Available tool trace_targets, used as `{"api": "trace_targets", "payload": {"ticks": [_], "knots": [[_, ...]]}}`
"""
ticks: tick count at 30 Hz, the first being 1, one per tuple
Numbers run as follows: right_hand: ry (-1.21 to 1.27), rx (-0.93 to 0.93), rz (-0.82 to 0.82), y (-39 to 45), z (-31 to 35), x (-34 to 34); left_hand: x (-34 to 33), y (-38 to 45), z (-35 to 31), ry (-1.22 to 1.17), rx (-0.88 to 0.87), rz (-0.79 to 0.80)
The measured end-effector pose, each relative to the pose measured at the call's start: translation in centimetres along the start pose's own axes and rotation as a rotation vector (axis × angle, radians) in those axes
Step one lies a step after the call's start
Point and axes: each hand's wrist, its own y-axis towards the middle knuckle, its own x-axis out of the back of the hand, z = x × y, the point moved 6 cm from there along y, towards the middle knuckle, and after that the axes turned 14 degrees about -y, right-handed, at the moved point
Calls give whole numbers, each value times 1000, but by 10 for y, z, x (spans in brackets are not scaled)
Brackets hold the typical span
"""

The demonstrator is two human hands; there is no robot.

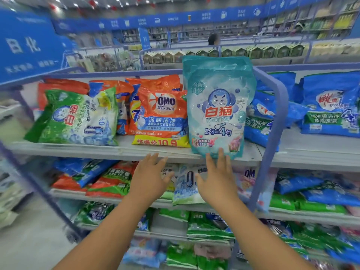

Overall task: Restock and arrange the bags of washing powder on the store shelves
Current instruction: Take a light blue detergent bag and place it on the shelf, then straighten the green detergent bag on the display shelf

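Teal bag (217, 106) stands upright on the top shelf (101, 148), its base touching the right hand (218, 178) fingers (221, 154) (spread, holding nothing). Left hand (150, 176) hovers open below the shelf edge. Steady the base before release.

Blurred blue hanging sign (25, 47), cut off by the left edge. Blue plastic detergent bags (331, 104) cropped at the right edge. Lower-shelf green and blue bags (210, 225) smeared, print unreadable. Distant back-wall shelving (214, 30) indistinct.
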Motion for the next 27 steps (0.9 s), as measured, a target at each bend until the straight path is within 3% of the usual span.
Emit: {"api": "trace_targets", "payload": {"ticks": [6, 17, 27], "knots": [[30, 60, 75, -17, 74, -21, 37, -29, 74, -42, 53, -4], [168, 111, 235, -47, 275, -70, 138, -87, 277, -173, 217, -48], [210, 106, 165, -10, 333, -68, 152, -60, 338, -255, 252, -43]]}}
